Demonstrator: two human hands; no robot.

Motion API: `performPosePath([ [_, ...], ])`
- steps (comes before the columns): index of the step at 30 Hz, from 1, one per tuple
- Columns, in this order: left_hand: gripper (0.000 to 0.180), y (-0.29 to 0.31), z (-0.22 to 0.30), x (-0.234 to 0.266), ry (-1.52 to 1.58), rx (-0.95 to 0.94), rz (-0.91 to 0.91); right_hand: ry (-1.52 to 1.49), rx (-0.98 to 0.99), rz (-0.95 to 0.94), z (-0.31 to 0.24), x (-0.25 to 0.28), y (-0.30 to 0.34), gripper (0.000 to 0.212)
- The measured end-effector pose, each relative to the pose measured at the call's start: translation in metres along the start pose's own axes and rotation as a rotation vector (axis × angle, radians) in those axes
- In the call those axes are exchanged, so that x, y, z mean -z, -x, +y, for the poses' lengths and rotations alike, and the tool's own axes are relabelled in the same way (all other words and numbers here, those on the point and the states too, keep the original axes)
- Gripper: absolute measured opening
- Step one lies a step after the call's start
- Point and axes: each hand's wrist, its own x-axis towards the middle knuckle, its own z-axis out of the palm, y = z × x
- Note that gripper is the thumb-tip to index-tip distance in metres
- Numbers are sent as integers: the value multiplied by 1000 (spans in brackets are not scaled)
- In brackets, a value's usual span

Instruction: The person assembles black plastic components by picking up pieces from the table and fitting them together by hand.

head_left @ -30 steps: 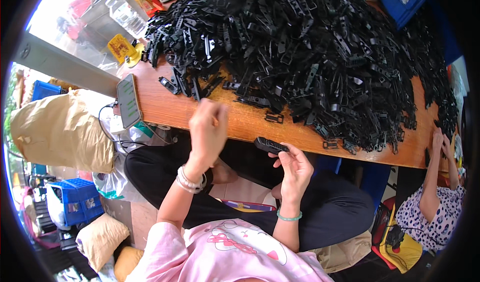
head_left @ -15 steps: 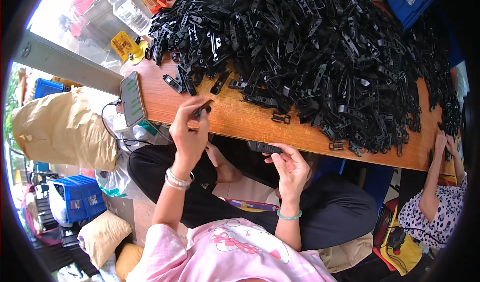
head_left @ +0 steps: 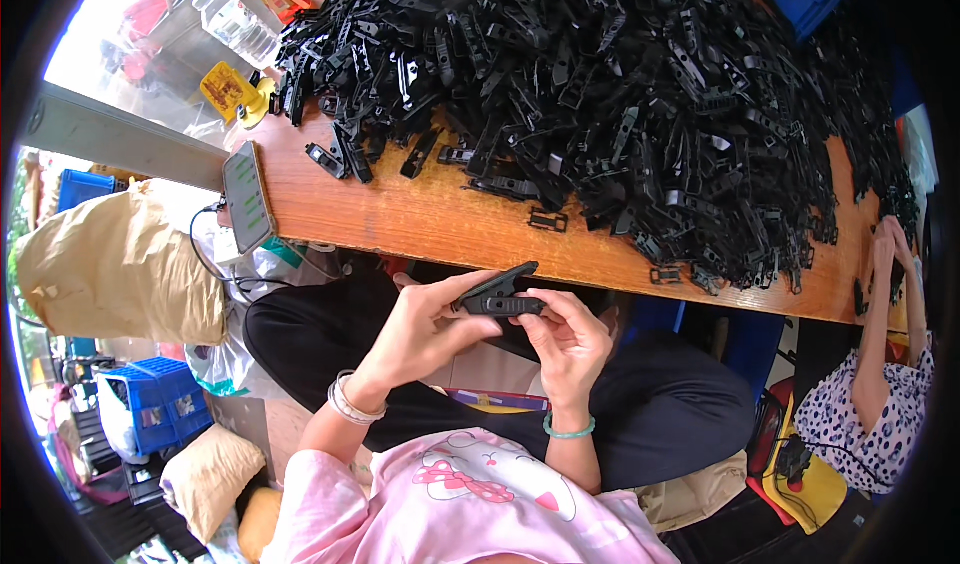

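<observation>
In front of me, just below the table's near edge, my two hands meet over black plastic pieces. My left hand (head_left: 425, 326) is closed, its thumb and fingers gripping a long black plastic piece (head_left: 512, 277) that slants up to the right. A shorter black plastic piece (head_left: 508, 306) lies against it, its right end pinched by the thumb and fingers of my right hand (head_left: 572, 339). Together the pieces form a narrow V; whether they are joined I cannot tell. Beyond them, a big heap of similar black plastic pieces (head_left: 560, 94) covers much of the wooden table (head_left: 400, 219).
A phone (head_left: 248, 199) with a cable leans at the table's left edge, near a yellow stand (head_left: 232, 92) and a clear bottle (head_left: 238, 26). Several loose pieces lie before the heap. At the right, another person's hands (head_left: 888, 254) touch the table. A blue crate (head_left: 160, 404) sits lower left.
My left hand has come down and right from above the table edge to my right hand. The black pieces, held apart before, now touch. The view has shifted slightly.
</observation>
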Motion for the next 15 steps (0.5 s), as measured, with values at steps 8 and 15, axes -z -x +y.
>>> performPosePath([
  [8,40,2,-3,3,-318,-246,5,129,93,-152,-8,4,-11,37],
  [15,36,-1,-16,7,-215,-281,-64,0,-52,-127,-7,8,-8,30],
])
